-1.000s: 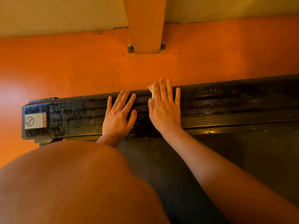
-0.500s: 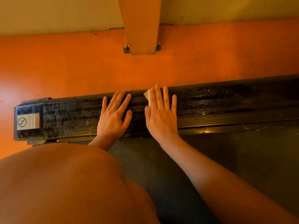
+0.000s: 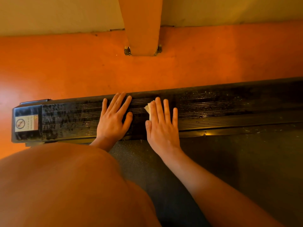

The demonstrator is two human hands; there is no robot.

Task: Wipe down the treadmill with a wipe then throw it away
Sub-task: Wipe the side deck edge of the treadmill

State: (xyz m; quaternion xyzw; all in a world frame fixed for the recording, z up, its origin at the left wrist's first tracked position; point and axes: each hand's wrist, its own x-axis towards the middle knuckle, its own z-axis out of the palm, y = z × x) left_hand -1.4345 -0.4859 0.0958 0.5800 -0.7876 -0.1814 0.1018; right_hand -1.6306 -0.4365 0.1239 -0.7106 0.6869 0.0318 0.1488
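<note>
The treadmill's black ribbed side rail (image 3: 221, 107) runs left to right across the view, wet and streaked. My right hand (image 3: 161, 125) lies flat on it with straight fingers and presses a pale wipe (image 3: 148, 108) against the rail; only a corner of the wipe shows beside the index finger. My left hand (image 3: 113, 118) rests flat on the rail just to the left, fingers spread, holding nothing. The dark running belt (image 3: 237, 169) lies below the rail.
The rail's end cap (image 3: 27, 123) with a warning sticker is at the far left. Orange floor (image 3: 65, 66) stretches beyond the rail to a pale wall. An orange post (image 3: 141, 25) is bolted to the floor. My bare knee (image 3: 57, 185) fills the lower left.
My right hand has slid the wipe toward the near edge of the rail. My left hand has stayed flat in its place on the rail.
</note>
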